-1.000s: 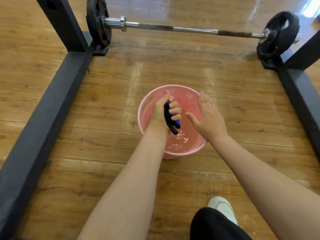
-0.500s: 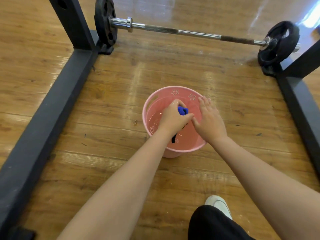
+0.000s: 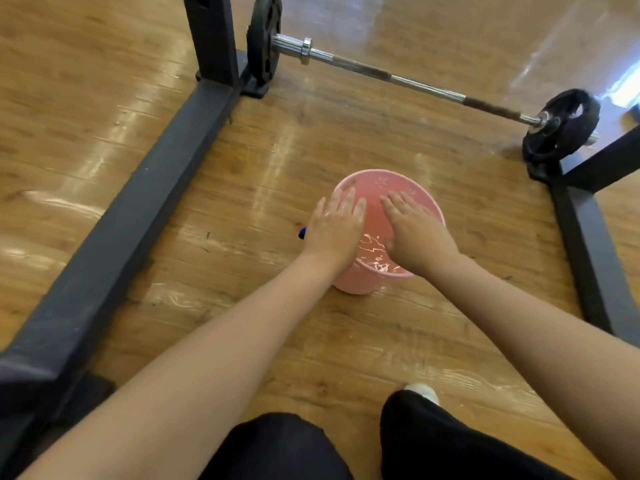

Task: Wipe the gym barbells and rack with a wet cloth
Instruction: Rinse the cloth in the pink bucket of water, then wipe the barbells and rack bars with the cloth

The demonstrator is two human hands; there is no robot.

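Both hands now lie flat over the pink bucket, fingers straight; left hand covers the blue cloth, grip unclear; wetting step, next wring

The shiny brown wooden plank floor fills the whole room in view. Long pale streaks of light lie on the planks at nine o'clock. A very bright white-blue patch of light glows on the floor at two o'clock. Small dark specks dot the planks near the middle.
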